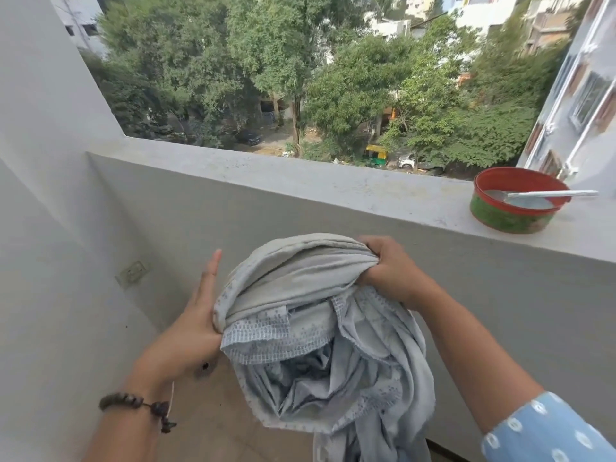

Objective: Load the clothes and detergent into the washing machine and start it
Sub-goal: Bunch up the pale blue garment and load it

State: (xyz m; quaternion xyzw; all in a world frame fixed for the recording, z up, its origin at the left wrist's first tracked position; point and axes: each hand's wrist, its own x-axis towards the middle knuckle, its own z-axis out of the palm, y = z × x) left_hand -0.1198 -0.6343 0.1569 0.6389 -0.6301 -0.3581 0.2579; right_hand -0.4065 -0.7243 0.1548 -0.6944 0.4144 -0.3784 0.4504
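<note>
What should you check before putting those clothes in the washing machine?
1. Right hand grips the bundle of clothes: ok.
2. Left hand steadies the bundle: ok, straight fingers press its side.
3. No cloth hanging loose: not ok, a tail hangs below.
4. Washing machine within reach, lid open: cannot tell, not in view.
5. Detergent ready: cannot tell; a red tin with a spoon sits on the ledge, contents unclear.
</note>
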